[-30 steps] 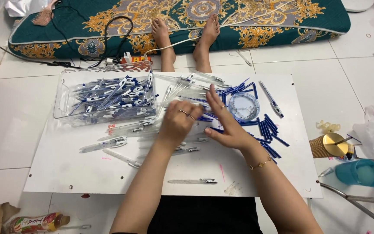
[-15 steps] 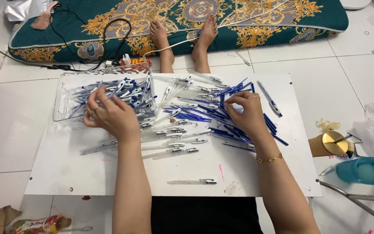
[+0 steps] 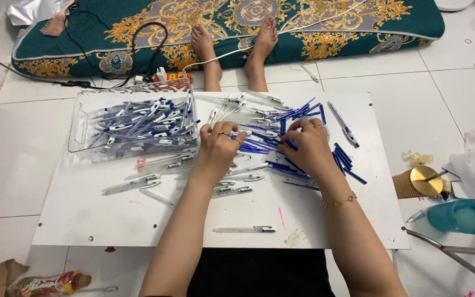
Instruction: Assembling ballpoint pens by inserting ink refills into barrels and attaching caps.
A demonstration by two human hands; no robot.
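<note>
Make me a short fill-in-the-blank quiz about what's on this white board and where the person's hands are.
1. The clear plastic tray full of pens sits on the ____ side of the white board.
2. The right hand rests on a heap of loose refills coloured ____.
3. A chain bracelet is worn on the ____ wrist.
4. The left hand has a ____ on one finger.

Missing words: left; blue; right; ring
</note>
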